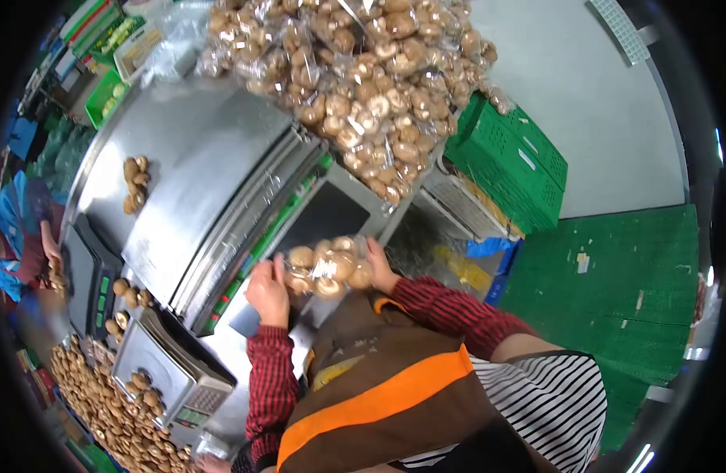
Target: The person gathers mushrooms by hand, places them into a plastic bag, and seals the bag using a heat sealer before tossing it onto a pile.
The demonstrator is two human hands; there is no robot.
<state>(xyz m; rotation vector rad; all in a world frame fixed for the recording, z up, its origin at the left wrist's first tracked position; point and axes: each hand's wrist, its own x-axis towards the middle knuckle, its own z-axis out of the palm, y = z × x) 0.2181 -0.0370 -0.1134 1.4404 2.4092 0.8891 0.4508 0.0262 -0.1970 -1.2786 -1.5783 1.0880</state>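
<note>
A clear bag of brown mushrooms (pixel 330 268) is held level in front of the apron. My left hand (pixel 268 293) grips its left end, and my right hand (pixel 381 266) has hold of its right end. Both hands are closed on the wrapping. Beneath and behind the bag lies the dark plate of a wrapping machine (pixel 319 214), with a green-lit strip along its left side. A large heap of bagged mushrooms (pixel 378 102) rises beyond the machine.
Left of the machine is a steel table (pixel 193 130) with a few loose mushrooms (pixel 134 183). Two scales (pixel 162 366) stand near a pile of loose mushrooms (pixel 115 418). Green crates (pixel 508 162) stand to the right. A co-worker (pixel 32 229) is at the far left.
</note>
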